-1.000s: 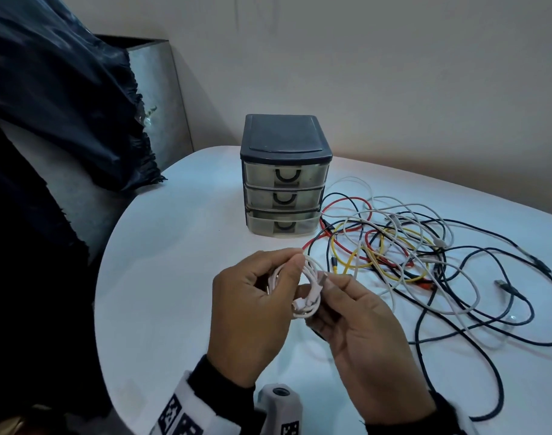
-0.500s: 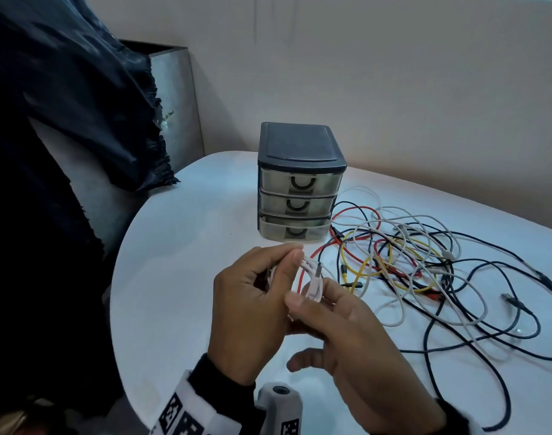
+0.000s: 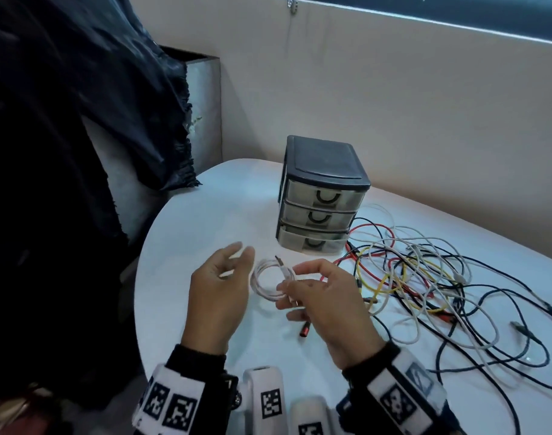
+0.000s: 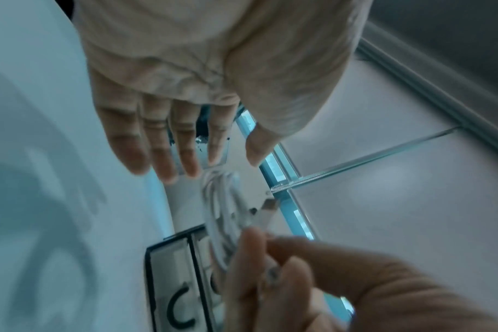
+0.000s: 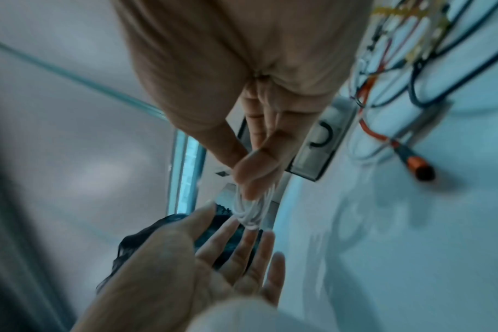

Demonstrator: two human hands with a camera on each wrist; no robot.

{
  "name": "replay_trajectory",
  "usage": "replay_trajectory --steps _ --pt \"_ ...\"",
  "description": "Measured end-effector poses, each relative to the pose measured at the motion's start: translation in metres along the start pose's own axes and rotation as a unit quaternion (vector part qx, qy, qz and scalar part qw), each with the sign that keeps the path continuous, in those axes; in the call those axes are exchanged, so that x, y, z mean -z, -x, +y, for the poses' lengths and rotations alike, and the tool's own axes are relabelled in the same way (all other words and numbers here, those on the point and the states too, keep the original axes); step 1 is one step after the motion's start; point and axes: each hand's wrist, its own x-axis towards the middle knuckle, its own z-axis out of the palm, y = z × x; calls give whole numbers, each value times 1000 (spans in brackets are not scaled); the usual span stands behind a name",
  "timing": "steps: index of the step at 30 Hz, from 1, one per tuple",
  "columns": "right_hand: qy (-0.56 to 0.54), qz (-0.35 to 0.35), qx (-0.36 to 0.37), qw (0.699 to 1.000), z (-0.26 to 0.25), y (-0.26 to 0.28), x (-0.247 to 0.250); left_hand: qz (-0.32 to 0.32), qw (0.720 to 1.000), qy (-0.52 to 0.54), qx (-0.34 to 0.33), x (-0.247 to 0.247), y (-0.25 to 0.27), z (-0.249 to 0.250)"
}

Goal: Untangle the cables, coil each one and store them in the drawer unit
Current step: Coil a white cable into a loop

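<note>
Right hand (image 3: 325,306) alone pinches the coiled white cable (image 3: 270,282) between thumb and fingertips; half a second ago both hands gripped it. The left hand (image 3: 219,293) has let go, fingers spread and loose just beside the coil. Coiling looks done, and beyond the fingertips waits the drawer unit (image 3: 323,196), every drawer closed.

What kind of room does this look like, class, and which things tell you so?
Probably a plain office or workroom, not a kitchen. A white table stands against bare partition walls, carrying a small three-drawer unit and a tangle of cables; the right hand pinches a coiled white cable.
</note>
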Motion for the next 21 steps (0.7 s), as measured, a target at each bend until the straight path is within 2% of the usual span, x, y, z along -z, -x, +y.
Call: replay_trajectory --steps 4,9,16,19,21 --pt "-30 -9 -62 998 0 -32 -14 57 998 41 0 12 -8 7" --pt "89 36 -61 994 6 -36 5 46 998 37 10 14 -7 4" --pt "49 63 -27 996 14 27 59 -31 999 -18 -8 -6 7 -4" --pt "27 80 -22 996 24 41 73 -97 990 -103 -16 -20 16 -12" --pt "0 95 -16 995 33 44 80 -135 974 -180 -25 -32 22 -19"
